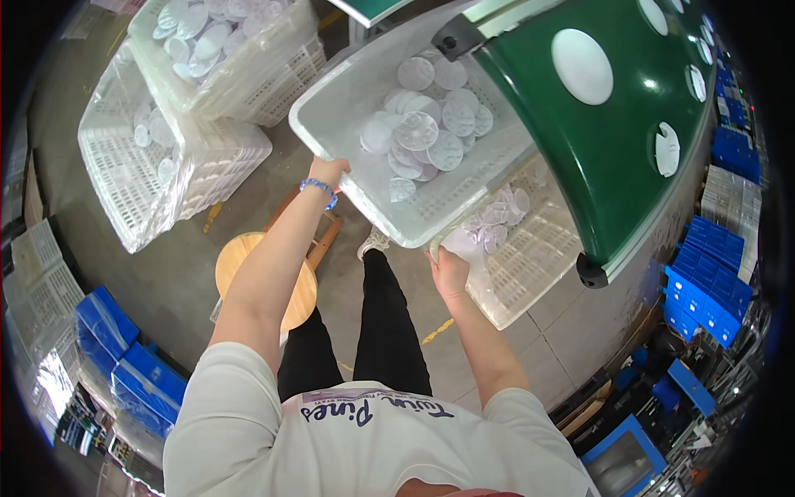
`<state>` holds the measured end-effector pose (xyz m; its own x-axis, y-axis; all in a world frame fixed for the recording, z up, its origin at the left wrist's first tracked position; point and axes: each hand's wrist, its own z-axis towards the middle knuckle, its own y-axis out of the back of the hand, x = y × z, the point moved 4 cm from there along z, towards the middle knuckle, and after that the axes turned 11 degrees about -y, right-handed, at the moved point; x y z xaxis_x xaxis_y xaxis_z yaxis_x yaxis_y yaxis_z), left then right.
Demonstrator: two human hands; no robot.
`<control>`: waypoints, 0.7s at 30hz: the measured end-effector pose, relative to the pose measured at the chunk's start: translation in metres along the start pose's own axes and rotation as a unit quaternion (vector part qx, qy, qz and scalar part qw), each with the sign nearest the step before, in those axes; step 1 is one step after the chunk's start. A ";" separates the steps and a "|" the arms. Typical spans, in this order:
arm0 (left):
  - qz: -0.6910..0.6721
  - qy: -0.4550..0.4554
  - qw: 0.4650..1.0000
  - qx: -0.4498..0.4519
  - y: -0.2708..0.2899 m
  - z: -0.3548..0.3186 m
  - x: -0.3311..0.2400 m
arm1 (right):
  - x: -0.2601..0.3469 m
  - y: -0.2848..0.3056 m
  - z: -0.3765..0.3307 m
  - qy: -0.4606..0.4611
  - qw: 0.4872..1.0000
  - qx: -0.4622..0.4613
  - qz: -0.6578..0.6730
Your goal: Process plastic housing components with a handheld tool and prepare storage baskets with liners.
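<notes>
Between my hands is a white plastic crate (327, 112) with a pile of round, pale translucent discs (416, 131) in it. My left hand (331, 174), with a blue beaded band at the wrist, is closed round the crate's left rim. The near corner of the same crate is gripped by my right hand (449, 271), its fingers partly hidden behind the rim. Below and to the right, a second white crate (530, 265) holds more discs (495, 219); the upper crate covers part of it.
A green conveyor belt (530, 99) carrying white discs (582, 66) slopes over the crates on the right. Two more lined crates of discs, one upper (269, 91) and one lower (203, 186), stand at the far left. Beside my left leg is a round wooden stool (240, 257). Blue bins (704, 265) line the right.
</notes>
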<state>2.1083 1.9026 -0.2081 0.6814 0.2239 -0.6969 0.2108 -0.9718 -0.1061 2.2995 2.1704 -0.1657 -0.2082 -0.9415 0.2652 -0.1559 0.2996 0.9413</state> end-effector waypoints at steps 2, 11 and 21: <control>0.044 -0.027 0.998 -0.022 0.008 0.014 0.003 | 0.013 0.004 0.002 0.001 1.000 0.006 -0.007; 0.188 -0.303 0.934 -0.012 0.077 -0.056 0.035 | 0.050 0.010 0.002 -0.016 0.991 0.092 -0.101; 0.322 0.006 0.930 -0.177 0.385 -0.362 0.173 | 0.287 -0.028 -0.137 0.391 0.879 0.270 -0.025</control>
<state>2.5609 1.5947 -0.1132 0.7529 -0.3939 -0.5273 -0.0277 -0.8194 0.5725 2.3766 1.8701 -0.0876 0.5067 -0.7108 0.4879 -0.6261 0.0856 0.7750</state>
